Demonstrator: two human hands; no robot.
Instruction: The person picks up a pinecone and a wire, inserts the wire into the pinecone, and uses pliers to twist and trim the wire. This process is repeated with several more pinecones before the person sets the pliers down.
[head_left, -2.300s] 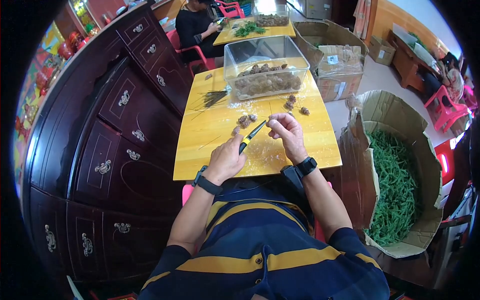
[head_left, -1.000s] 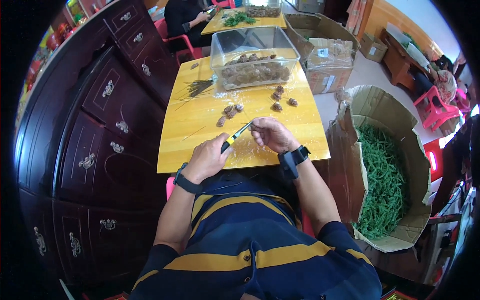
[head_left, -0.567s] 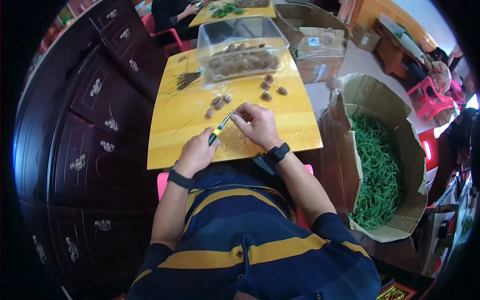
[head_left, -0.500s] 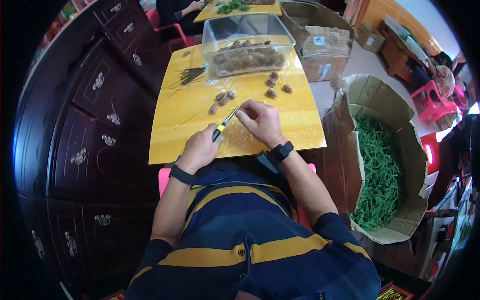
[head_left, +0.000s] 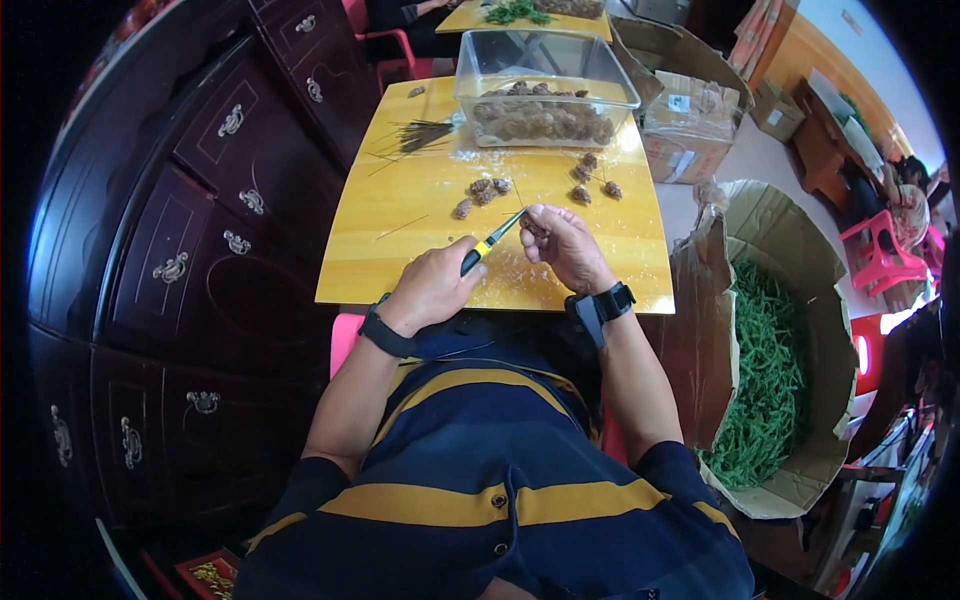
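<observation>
My left hand (head_left: 432, 288) is closed around needle-nose pliers (head_left: 488, 245) with black-and-yellow handles. Their jaws point up and right, meeting the fingertips of my right hand (head_left: 572, 250). Between those fingers sits a small brown pine cone (head_left: 534, 231), partly covered by them. A thin wire (head_left: 517, 192) sticks up beside the plier tip; whether the jaws grip it I cannot tell. Beyond my hands several loose pine cones (head_left: 484, 190) lie in a cluster, with more cones (head_left: 582, 194) farther right. A bundle of thin dark wires (head_left: 424, 136) and a single wire (head_left: 402, 227) rest to the left.
A clear plastic bin (head_left: 467, 72) of pine cones stands at the far side of the yellow table (head_left: 365, 262). An open cardboard box (head_left: 828, 300) of green artificial foliage (head_left: 765, 375) is at my right. Dark cabinets (head_left: 200, 260) line the left. Another person (head_left: 405, 18) sits beyond.
The whole view has shifted, so the table sits farther right. My right hand has turned and its fingers have loosened, bringing the pine cone into sight. The pliers stay at its fingertips.
</observation>
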